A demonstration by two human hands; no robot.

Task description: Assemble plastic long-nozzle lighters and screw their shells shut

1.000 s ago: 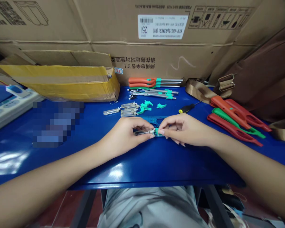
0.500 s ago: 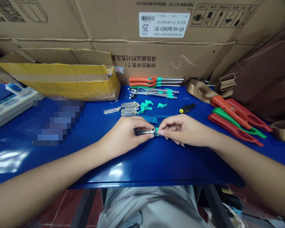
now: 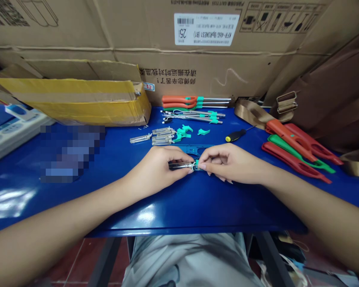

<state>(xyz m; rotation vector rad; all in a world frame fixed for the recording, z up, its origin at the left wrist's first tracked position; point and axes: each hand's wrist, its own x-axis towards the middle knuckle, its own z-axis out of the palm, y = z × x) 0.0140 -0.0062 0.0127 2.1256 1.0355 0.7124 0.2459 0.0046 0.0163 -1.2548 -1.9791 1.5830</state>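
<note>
My left hand (image 3: 160,167) is closed round a clear lighter fuel tank (image 3: 181,165), held level just above the table near its front. At the tank's right end, my right hand (image 3: 224,162) pinches a small green trigger piece (image 3: 197,163), with thin wire by the fingertips. The fingers partly hide the join between the two. Just behind both hands lies a blue lighter shell half (image 3: 193,149), partly covered by them. Beyond it are several clear fuel tanks (image 3: 163,139) and loose green triggers (image 3: 184,132).
Metal lighter tubes with wires (image 3: 209,116) and orange-handled lighters (image 3: 179,99) lie at the back. A screwdriver (image 3: 236,135) and red and green shells (image 3: 299,153) are to the right. At left stand a yellow-taped carton (image 3: 107,103) and a power strip (image 3: 14,131).
Both hands keep nearly the same place and the same hold. The view has shifted very slightly; no other change is visible.
</note>
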